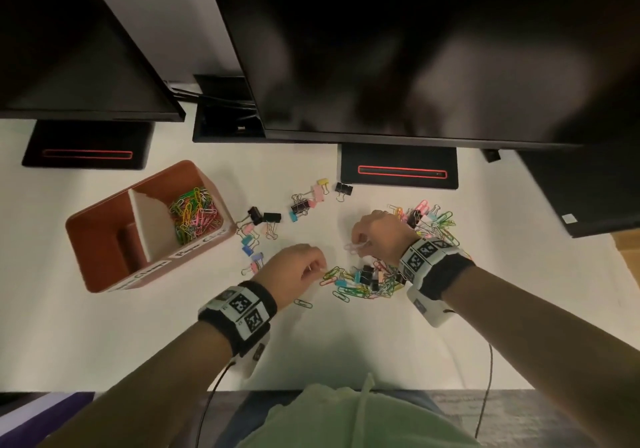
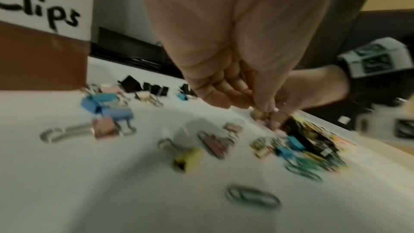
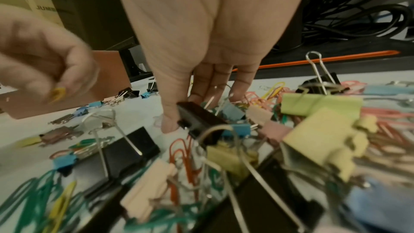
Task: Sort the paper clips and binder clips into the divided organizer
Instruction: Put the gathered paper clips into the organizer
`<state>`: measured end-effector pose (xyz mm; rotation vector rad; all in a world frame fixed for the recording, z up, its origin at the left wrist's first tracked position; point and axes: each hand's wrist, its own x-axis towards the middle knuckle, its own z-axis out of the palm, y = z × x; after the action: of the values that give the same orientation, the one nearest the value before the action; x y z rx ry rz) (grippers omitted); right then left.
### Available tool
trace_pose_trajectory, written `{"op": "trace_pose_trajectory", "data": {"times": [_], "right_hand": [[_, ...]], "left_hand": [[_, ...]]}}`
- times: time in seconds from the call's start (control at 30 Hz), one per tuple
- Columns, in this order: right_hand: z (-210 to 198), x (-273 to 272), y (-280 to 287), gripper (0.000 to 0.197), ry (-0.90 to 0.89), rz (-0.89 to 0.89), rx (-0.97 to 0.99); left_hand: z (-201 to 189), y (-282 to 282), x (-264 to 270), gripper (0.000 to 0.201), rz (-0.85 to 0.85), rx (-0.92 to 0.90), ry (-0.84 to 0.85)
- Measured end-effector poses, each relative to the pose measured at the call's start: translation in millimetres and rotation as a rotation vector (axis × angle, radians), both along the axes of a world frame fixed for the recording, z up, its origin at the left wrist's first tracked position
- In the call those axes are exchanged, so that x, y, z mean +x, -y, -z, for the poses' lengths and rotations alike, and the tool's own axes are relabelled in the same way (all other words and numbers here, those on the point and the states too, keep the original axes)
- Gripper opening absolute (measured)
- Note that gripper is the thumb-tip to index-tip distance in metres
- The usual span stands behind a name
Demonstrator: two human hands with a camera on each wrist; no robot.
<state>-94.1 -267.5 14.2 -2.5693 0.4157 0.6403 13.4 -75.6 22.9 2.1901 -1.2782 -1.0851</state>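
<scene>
The brown divided organizer stands at the left; its right compartment holds several coloured paper clips. My left hand hovers low over the desk and pinches a yellow paper clip between thumb and curled fingers. My right hand reaches down at the edge of the mixed pile and pinches a pale pink paper clip against the desk. More paper and binder clips lie behind the right wrist. Loose binder clips are spread between the organizer and the hands.
Two dark monitors overhang the back of the white desk, with their black stands behind the clips. A lone paper clip lies near my left wrist. The desk's front edge runs close to my body.
</scene>
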Motion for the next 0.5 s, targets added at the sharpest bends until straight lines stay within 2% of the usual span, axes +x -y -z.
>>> {"op": "trace_pose_trajectory", "data": {"times": [0.07,0.13,0.33,0.5], "right_hand": [[-0.5,2.5,1.6,0.015,-0.025,0.006,0.024],[-1.2,5.4,2.0,0.014,-0.069,-0.018,0.014],[-0.8,9.7,0.5,0.015,-0.103,-0.119,-0.042],[-10.5,2.1,3.5,0.015,0.013,-0.094,-0.001]], "left_hand": [[4.8,-1.1,-17.4,0.026,0.023,0.048,-0.011],[15.6,0.5,-29.7,0.037,-0.023,0.078,0.008],[35.6,10.7,-35.5,0.017,-0.027,0.010,0.193],[39.4,15.7,-27.6,0.018,0.045,0.005,0.290]]}}
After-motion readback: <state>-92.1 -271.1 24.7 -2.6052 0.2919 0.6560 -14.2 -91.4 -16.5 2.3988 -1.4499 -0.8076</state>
